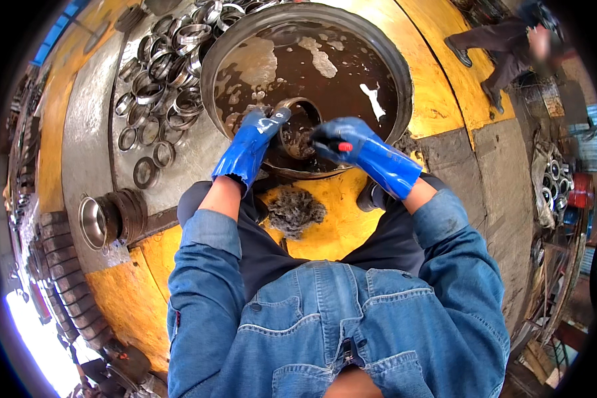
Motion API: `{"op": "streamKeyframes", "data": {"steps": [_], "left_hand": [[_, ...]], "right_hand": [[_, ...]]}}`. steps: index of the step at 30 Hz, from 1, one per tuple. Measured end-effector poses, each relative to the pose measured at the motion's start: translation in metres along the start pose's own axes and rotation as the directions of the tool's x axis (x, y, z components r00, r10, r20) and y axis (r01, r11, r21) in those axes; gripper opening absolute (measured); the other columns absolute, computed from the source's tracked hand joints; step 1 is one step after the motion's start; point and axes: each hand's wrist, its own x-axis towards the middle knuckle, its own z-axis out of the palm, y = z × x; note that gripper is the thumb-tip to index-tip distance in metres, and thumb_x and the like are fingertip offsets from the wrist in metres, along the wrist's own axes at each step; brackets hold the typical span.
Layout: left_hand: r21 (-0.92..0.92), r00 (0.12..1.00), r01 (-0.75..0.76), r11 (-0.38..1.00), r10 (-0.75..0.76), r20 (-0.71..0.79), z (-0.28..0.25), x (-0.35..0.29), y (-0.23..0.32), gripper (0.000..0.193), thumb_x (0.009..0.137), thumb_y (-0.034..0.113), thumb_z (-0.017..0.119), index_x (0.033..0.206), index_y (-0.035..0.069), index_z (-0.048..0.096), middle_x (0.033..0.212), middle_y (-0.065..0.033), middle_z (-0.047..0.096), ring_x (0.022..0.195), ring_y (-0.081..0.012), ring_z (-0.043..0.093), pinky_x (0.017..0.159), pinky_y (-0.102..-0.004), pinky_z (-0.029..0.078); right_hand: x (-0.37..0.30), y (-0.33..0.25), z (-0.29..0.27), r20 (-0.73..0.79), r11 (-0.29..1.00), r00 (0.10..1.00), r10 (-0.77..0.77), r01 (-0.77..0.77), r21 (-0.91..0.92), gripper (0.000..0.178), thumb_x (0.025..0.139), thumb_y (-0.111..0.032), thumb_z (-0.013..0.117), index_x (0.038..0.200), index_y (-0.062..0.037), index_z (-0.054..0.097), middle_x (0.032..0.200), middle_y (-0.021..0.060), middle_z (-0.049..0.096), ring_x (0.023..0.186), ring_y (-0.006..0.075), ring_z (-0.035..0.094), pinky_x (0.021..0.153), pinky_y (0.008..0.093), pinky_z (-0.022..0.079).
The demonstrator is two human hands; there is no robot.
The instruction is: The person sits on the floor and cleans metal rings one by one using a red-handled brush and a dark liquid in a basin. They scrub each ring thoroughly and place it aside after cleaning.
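Observation:
My left hand (pixel 261 126), in a blue rubber glove, grips the left side of a wide metal ring (pixel 284 140). The ring is tilted over the near edge of a large round tub (pixel 209 86) of murky brown liquid. On the ring's right side, my right hand (pixel 351 140), gloved alike, is closed round a dark object with a red part (pixel 344 146); its kind is mostly hidden by the fingers. Foam patches and a white scrap (pixel 373 101) float in the liquid. Below the tub, between my legs, lies a clump of grey metal shavings (pixel 295 212).
Many metal rings (pixel 149 89) lie heaped left of the tub. A stack of larger rings (pixel 99 222) rests on its side at lower left. Another person (pixel 497 50) is at the upper right. A bag of round metal parts (pixel 552 186) stands at the far right.

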Motion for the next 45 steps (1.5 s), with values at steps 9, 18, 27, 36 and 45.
{"op": "streamKeyframes", "data": {"steps": [9,18,27,36,45], "left_hand": [[0.355,0.996,-0.093,0.930,0.085,0.038,0.008,0.016,-0.004,0.069,0.087,0.059,0.075,0.119,-0.003,0.073,0.105,-0.0237,0.076,0.101,-0.0360,0.074,0.089,-0.0441,0.056],[0.555,1.000,-0.006,0.832,0.008,0.000,0.005,-0.016,0.035,0.069,0.094,0.063,0.062,0.128,0.004,0.070,0.120,-0.0236,0.073,0.116,-0.0406,0.068,0.101,-0.0461,0.052],[0.601,0.997,0.012,0.800,0.037,-0.070,0.001,-0.018,0.031,0.066,0.095,0.063,0.059,0.124,0.005,0.071,0.122,-0.0244,0.072,0.118,-0.0403,0.067,0.102,-0.0471,0.052],[0.580,0.999,-0.042,0.813,0.022,0.041,0.006,-0.009,0.030,0.063,0.096,0.061,0.058,0.118,0.004,0.074,0.113,-0.0236,0.075,0.112,-0.0395,0.070,0.098,-0.0463,0.054],[0.536,0.995,-0.078,0.841,0.096,-0.004,0.006,-0.005,0.021,0.055,0.098,0.054,0.061,0.116,0.004,0.073,0.102,-0.0205,0.077,0.096,-0.0353,0.075,0.086,-0.0452,0.057]], "right_hand": [[0.036,0.018,0.021,-0.064,0.809,0.863,0.501,-0.493,-0.321,0.037,0.091,-0.048,0.069,0.108,-0.0154,0.073,0.102,0.0131,0.076,0.097,0.0368,0.073,0.085,0.0487,0.058],[0.032,-0.030,-0.012,0.452,0.165,0.632,0.630,-0.678,0.717,0.035,0.093,-0.044,0.077,0.100,-0.0100,0.079,0.073,0.0022,0.067,0.062,0.0102,0.058,0.057,0.0259,0.042],[0.053,-0.045,-0.002,0.377,0.152,0.609,0.697,-0.640,0.753,0.027,0.097,-0.036,0.075,0.102,-0.0097,0.075,0.081,0.0026,0.071,0.058,0.0109,0.059,0.054,0.0271,0.047],[0.044,-0.002,0.037,0.102,0.694,0.861,0.499,-0.326,-0.642,0.023,0.097,-0.025,0.063,0.117,-0.0155,0.068,0.116,0.0140,0.073,0.078,0.0262,0.076,0.056,0.0470,0.056],[0.038,-0.008,0.017,-0.054,0.694,0.998,-0.041,-0.010,-0.720,0.037,0.091,-0.021,0.067,0.125,-0.0086,0.063,0.109,0.0139,0.072,0.064,0.0224,0.071,0.048,0.0401,0.052]]}}
